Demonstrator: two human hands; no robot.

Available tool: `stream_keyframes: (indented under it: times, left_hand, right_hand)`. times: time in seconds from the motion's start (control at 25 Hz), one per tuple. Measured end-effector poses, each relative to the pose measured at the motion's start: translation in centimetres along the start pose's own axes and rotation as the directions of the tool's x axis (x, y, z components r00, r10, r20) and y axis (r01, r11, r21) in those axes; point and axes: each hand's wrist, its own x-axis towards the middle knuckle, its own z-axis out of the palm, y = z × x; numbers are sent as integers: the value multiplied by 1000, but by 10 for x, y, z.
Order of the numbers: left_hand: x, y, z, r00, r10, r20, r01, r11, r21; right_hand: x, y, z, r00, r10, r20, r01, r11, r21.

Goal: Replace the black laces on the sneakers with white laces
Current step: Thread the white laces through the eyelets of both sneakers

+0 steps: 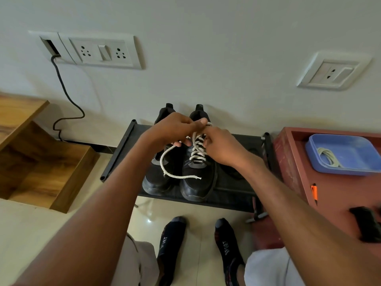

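Nearest: loose lace end point(181, 176) lies across the toes of both sneakers, well below the L hand, running up in a curve to it. Its tip rests on the R sneaker point(199, 182) toe.

Step in hand, as I read it: R sneaker is laced in white up most of the eyelets; work is now at the top rows or the tie-off. L sneaker point(156, 180) sits just beside it, on the L hand's side, mostly under that forearm; can't tell if it has any lace yet.

L hand point(175, 129) sits above the R sneaker's collar, fingers curled, pinching white lace point(197, 148) at the tips. R hand point(220, 147) is just beside it, touching or nearly so, fingers curled on the lace near the top crossings; exact grip is hidden by the knuckles.

Next move prob. needs: even tension on both ends, feed the free end through the last eyelet w/o fraying, then knot.

Beyond the hands: both shoes stand on a dark rack point(237, 195). Well out past the R hand, a blue tub point(350, 170) holds another pale cord, likely the 2nd lace.
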Motion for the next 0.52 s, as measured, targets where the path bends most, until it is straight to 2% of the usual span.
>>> stream_keyframes:
  times: [0.16,0.24,0.32,0.44,0.52]
  left_hand:
    - [-1,-15,-12,997,73,-37,-76,993,-92]
    - [0,-24,-20,982,97,-160,-114,988,-102]
    - [4,-27,-26,956,57,-288,-104,983,-150]
    - [4,-22,-22,973,-36,-229,-37,951,-307]
    - [7,-19,-16,969,-44,-244,-33,953,-302]
  right_hand:
    - [5,-3,15,999,-52,16,52,998,-42]
    - [10,-5,26,999,-53,-11,52,998,-44]
    - [14,-9,38,998,-52,-35,46,987,-155]
    - [18,-17,50,1000,-28,-6,24,931,-363]
    - [22,-18,47,999,33,-31,-42,939,-341]
